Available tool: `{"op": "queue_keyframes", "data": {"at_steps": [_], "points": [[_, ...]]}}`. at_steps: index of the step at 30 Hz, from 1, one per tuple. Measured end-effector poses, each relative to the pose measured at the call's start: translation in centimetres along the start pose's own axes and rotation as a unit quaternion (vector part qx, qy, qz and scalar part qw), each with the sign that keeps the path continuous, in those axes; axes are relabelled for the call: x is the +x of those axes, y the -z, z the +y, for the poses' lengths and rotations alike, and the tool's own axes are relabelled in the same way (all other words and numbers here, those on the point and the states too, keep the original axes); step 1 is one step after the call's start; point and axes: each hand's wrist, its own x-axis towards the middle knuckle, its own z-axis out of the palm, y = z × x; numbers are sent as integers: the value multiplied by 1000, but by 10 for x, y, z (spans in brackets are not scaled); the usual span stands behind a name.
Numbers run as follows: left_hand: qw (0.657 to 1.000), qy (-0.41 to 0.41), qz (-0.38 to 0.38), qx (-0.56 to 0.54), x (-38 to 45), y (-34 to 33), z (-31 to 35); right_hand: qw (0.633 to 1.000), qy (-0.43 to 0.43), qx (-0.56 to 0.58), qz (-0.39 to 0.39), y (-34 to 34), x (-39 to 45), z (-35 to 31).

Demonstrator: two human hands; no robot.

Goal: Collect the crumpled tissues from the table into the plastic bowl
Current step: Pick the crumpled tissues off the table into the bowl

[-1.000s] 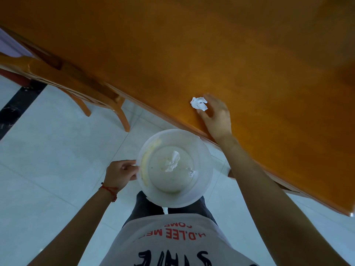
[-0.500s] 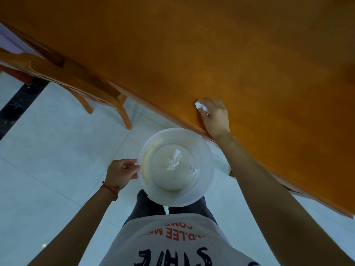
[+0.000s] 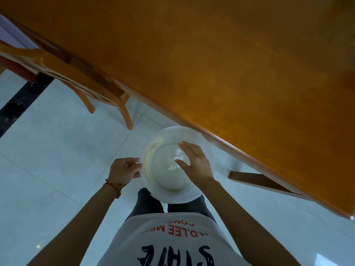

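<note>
A white plastic bowl point(image 3: 153, 187) is held just below the near edge of the orange wooden table point(image 3: 230, 73). My left hand point(image 3: 124, 170) grips the bowl's left rim. Over the bowl's right half hovers my right hand point(image 3: 194, 162), fingers spread, nothing held in it. White crumpled tissues point(image 3: 175, 160) lie inside the bowl beside those fingertips. No tissue shows on the visible tabletop.
A wooden chair point(image 3: 80, 79) stands tucked at the table's left side. Pale floor tiles point(image 3: 57, 150) with a dark strip point(image 3: 21, 100) lie below. A table support point(image 3: 257, 179) shows under the edge at the right.
My right hand took the tissue off the table edge, moved down over the bowl and let it go. The bowl stayed in my left hand.
</note>
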Motion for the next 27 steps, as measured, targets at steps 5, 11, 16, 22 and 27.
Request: {"op": "queue_keyframes", "data": {"at_steps": [5,11,16,22,27], "points": [[1000,-2,15,-12,-9,6,0,993,-3,-55,100,6,-8,11],[999,-8,52,-11,-18,16,-2,990,-100,-47,86,11,-13,19],[987,16,92,-130,-28,26,-7,981,-167,82,61,9,-3,9],[974,50,147,-165,-43,38,-23,984,-126,119,33,10,16,-11],[956,67,198,-205,-64,45,-38,989,-83,118,-14,4,34,-33]]}}
